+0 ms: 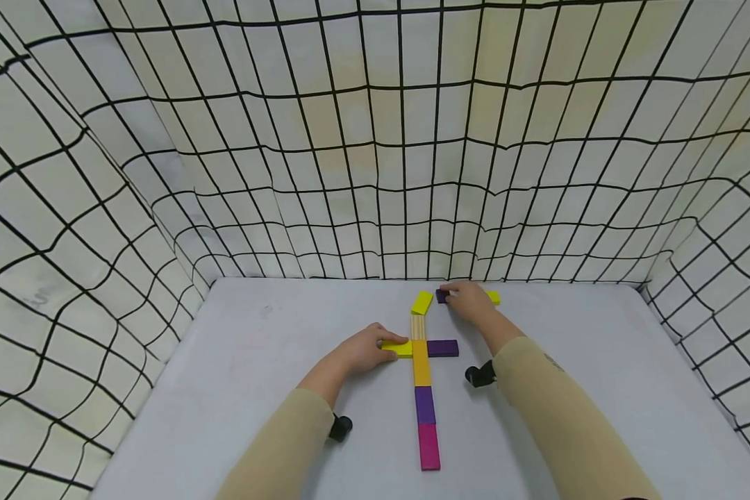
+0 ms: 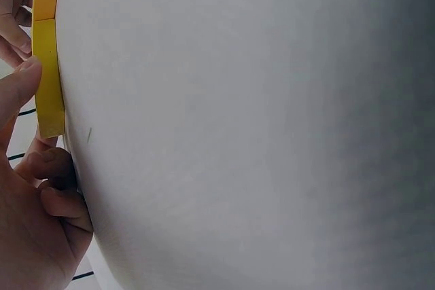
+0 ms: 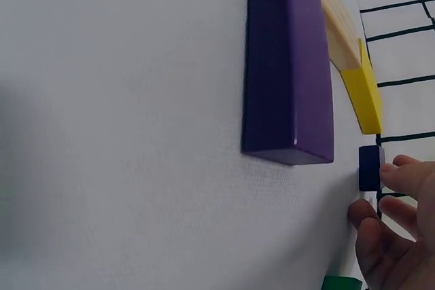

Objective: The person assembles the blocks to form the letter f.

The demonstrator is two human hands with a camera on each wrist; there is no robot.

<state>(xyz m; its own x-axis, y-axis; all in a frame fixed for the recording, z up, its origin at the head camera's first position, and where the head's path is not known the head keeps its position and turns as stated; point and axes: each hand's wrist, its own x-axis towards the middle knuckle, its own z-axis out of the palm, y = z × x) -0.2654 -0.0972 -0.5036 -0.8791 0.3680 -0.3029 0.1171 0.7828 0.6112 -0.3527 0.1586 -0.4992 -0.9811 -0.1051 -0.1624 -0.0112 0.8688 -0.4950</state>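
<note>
Flat coloured blocks lie in a cross-like layout on a white table. My left hand [image 1: 365, 347] pinches the yellow block [image 2: 47, 79] forming the left arm, its thumb along one side. That block touches the orange block [image 1: 421, 364] of the centre column. At the far end, my right hand [image 1: 471, 302] holds a dark purple block [image 3: 369, 168] between thumb and fingers, partly hidden. Left of this block sits a tilted yellow block [image 1: 421, 303], at the top of plain wooden pieces [image 1: 418, 327]. Another purple block [image 1: 442, 348] forms the right arm.
Below the orange block, a purple block [image 1: 425, 405] and a pink block [image 1: 429, 446] continue the column. A yellow block [image 1: 493, 297] shows behind my right hand; a green block [image 3: 341, 282] edges into the right wrist view. Black netting over white walls [image 1: 387, 167] surrounds the table [image 1: 256, 417].
</note>
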